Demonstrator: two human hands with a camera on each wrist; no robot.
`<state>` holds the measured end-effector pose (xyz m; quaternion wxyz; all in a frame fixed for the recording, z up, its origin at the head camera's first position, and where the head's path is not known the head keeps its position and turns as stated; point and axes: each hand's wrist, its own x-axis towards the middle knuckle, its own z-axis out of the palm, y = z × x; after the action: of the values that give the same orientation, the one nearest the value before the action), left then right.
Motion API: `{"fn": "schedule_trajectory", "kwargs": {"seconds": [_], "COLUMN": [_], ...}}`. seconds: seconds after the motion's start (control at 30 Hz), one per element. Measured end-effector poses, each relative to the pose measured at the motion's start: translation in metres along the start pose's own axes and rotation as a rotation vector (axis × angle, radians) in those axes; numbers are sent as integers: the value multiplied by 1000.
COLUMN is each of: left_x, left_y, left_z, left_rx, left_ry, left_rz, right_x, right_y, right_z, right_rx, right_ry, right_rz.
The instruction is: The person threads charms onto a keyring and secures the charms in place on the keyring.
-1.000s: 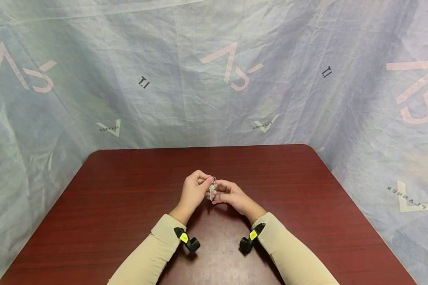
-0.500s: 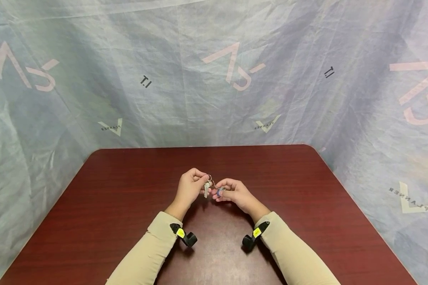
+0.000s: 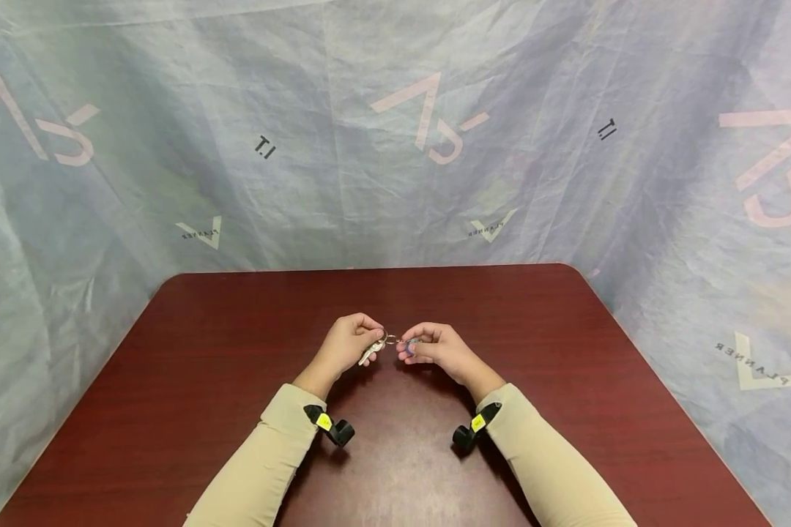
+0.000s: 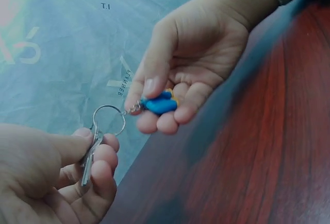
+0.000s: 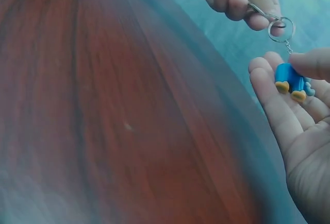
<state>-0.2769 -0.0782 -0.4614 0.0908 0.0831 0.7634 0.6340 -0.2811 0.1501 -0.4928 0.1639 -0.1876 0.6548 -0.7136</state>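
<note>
Above the table, my left hand (image 3: 343, 348) pinches a silver key (image 4: 88, 163) between thumb and fingers. The key hangs from a metal split ring (image 4: 125, 122). A short chain (image 4: 133, 108) links that ring to a small blue figure keychain (image 5: 289, 78) with yellow feet. The figure lies on the fingers of my right hand (image 3: 445, 349), whose thumb presses it from above. Between the two hands the ring and chain stretch across the gap. The figure's upper part is hidden under the right thumb.
The dark red wood-grain table (image 3: 237, 439) spreads beneath both hands. A grey printed cloth (image 3: 343, 168) hangs behind it and along both sides. Each wrist carries a black camera (image 3: 340, 432) on a strap.
The hands have drawn apart, left hand leftward and right hand rightward. The ring and chain now span the gap, and the key has tilted from hanging down to slanting toward the left palm.
</note>
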Motion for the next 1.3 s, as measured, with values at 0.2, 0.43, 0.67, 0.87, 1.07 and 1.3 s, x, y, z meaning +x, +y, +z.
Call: {"fn": "schedule_trajectory", "kwargs": {"seconds": [0.2,0.43,0.67,0.87,1.07,1.3], "left_x": [1,3,4,8,10,12], "left_y": [-2,-2,-3,-6,-11,-16], "left_z": [-8,-13,-14,-11,-8,-6], "left_rx": [93,140,214,309,434,547], "left_ry": [-48,-87,-47,-4,3,13], "left_rz": [33,75,95,79,52,85], "right_x": [3,6,4,3,2,2], "right_y": [-14,-23,-31,-34,-33,-30], "right_z": [-3,-13,-22,-26,-27,-23], "right_rx": [-50,-76,-199,-316,-401,-476], "right_ry": [41,115,153,158,149,141], "right_rz": [22,37,30,111,200,199]}}
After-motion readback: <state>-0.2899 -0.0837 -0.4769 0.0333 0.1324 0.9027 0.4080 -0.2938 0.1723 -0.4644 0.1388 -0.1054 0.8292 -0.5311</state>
